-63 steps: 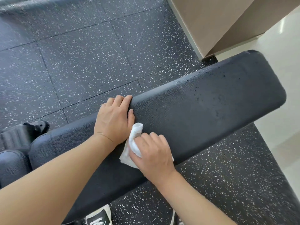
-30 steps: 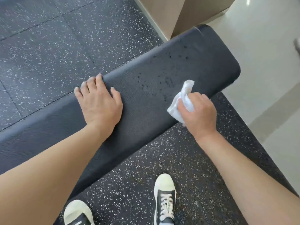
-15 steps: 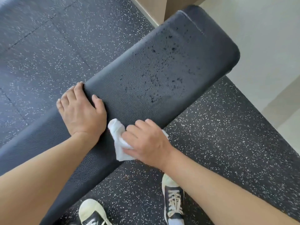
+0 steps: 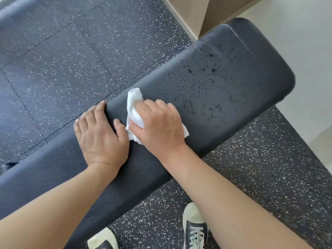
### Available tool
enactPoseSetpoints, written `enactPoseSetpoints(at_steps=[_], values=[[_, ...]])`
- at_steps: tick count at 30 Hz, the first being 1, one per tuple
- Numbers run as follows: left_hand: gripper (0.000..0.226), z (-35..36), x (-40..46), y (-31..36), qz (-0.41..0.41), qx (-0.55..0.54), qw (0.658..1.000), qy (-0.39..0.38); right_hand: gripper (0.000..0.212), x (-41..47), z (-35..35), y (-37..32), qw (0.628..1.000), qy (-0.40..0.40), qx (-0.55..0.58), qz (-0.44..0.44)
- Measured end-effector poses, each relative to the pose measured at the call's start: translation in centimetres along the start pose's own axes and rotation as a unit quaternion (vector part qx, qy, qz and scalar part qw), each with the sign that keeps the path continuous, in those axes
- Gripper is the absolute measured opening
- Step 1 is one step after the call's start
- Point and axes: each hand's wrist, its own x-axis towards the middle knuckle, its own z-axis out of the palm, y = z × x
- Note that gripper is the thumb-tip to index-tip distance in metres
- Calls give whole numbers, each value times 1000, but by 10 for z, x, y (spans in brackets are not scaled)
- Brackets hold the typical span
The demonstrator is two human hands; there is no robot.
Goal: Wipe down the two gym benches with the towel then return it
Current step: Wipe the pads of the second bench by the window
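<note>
While the right hand [image 4: 159, 123] has its fingers curled over a bunched white towel [image 4: 133, 103] and presses it down on the padded top of the gym bench [image 4: 224, 90], the left hand [image 4: 100, 135] lies flat beside it, fingers straight and reaching over the far edge of the pad, holding nothing. The two hands are almost touching, about midway along the visible pad. A tuft of towel sticks out beyond the knuckles toward the far edge, and a corner peeks out by the wrist.

The towel looks thin, soft and very light; it crumples to whatever shape the hand gives it, so it is best gathered in the palm with the loose ends tucked, or they will drag and flap. The pad looks firm, with a pebbled vinyl skin that should let the cloth slide easily.

Dark specks dot the pad toward its rounded end [image 4: 265, 69], which judging by them is not yet wiped. Under the near edge of the bench, two sneakers [image 4: 195, 229] stand on the speckled rubber floor [image 4: 71, 51].
</note>
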Motion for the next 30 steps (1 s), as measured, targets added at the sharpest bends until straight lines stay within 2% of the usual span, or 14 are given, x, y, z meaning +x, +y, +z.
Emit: enactPoseSetpoints(at_steps=[2, 5, 9, 12, 14, 18, 21, 25, 30], values=[[61, 0, -1, -1, 1, 1, 1000, -2, 27, 8, 3, -6, 1000, -3, 4, -6], [62, 0, 0, -1, 2, 1, 1000, 1, 24, -5, -6, 9, 996, -7, 17, -87], [63, 0, 1, 0, 9, 2, 1000, 9, 20, -48, -39, 76, 984, -14, 5, -176], [63, 0, 2, 0, 12, 7, 1000, 4, 28, -59, -61, 114, 989, -7, -10, -147], [63, -1, 2, -1, 12, 6, 1000, -1, 31, -53, -57, 113, 993, 13, -35, -113], [64, -2, 3, 0, 8, 6, 1000, -12, 30, -11, -33, 84, 997, 60, -49, -6], [64, -1, 3, 0, 10, 12, 1000, -16, 25, 38, -7, 42, 997, 52, -33, 48], [65, 0, 3, -2, 12, 11, 1000, -21, 25, 47, 15, -6, 1000, -4, 0, -5], [64, 2, 4, -3, 14, 10, 1000, -10, 23, -27, -17, 31, 993, -22, 20, -115]])
